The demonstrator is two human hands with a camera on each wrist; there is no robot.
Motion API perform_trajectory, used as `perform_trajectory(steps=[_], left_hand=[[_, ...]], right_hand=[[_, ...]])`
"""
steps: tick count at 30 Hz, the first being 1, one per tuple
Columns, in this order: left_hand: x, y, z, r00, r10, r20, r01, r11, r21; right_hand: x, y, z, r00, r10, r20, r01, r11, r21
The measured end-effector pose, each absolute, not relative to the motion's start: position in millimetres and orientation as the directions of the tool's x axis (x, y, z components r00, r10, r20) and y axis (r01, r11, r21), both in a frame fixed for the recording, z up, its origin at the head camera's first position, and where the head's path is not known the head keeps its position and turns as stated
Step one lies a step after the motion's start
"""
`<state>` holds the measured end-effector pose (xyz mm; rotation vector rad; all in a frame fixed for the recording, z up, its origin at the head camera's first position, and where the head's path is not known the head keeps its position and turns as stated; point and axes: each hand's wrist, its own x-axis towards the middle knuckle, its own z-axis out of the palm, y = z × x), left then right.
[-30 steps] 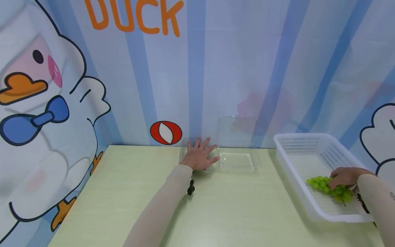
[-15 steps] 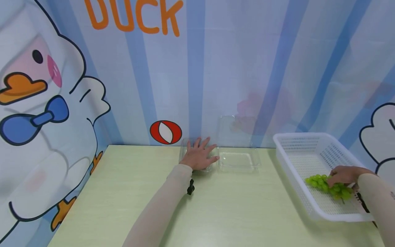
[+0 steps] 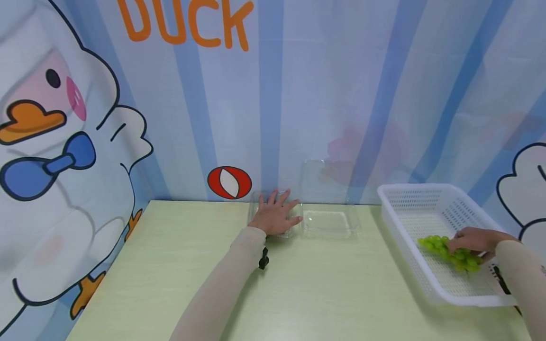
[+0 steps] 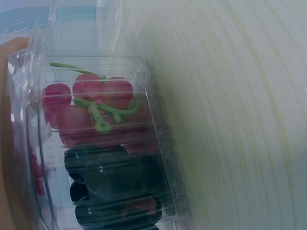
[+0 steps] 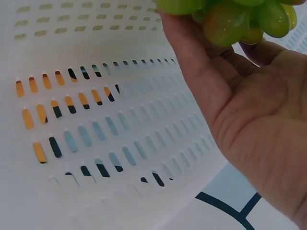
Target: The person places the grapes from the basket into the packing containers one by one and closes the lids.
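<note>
My left hand (image 3: pixel 275 218) lies with spread fingers on the lid of a clear plastic box (image 4: pixel 168 158) at the back of the table. Through the plastic, the left wrist view shows round red fruit (image 4: pixel 117 93) on green stems and dark, nearly black fruit (image 4: pixel 110 172). Over at the right, my right hand (image 3: pixel 477 240) grips a bunch of green grapes (image 3: pixel 437 245) from above, inside a white plastic basket (image 3: pixel 473 301). In the right wrist view the grapes (image 5: pixel 228 21) are cut off by the top edge, and the fingers are partly hidden behind them.
Right beside the left hand's box stands a second clear box (image 3: pixel 328 222), its lid (image 3: pixel 328 182) raised toward the printed backdrop (image 3: pixel 307 94). The basket has slotted walls and sits at the right end of the pale table (image 3: pixel 332 284).
My right hand and the green grapes have shifted slightly up and to the left within the basket. The left hand has stayed in place on the box.
</note>
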<state>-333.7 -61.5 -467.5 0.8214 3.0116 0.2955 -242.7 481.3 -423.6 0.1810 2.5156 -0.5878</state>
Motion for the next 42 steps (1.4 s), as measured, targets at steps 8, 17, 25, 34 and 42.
perform_trajectory(steps=[8,17,25,34,42], left_hand=[[-334.7,-62.6,-468.4,-0.860,0.509,0.044,0.508,0.842,0.181],[-331.9,-62.1,-467.4,-0.857,0.513,0.054,0.513,0.837,0.188],[-332.2,-62.0,-467.3,-0.859,0.509,0.053,0.509,0.841,0.181],[-330.3,-61.8,-464.9,-0.858,0.511,0.056,0.512,0.840,0.179],[-331.9,-61.5,-466.9,-0.863,0.503,0.049,0.503,0.844,0.187]], right_hand=[[-242.0,477.6,-419.7,-0.827,0.001,-0.562,0.290,0.857,-0.426],[-242.8,478.4,-419.2,-0.820,0.001,-0.572,0.307,0.844,-0.439],[-241.5,479.7,-418.4,-0.827,-0.020,-0.561,0.297,0.832,-0.468],[-241.7,483.3,-416.8,-0.836,-0.062,-0.545,0.293,0.790,-0.539],[-243.8,486.3,-416.5,-0.857,-0.059,-0.512,0.268,0.797,-0.542]])
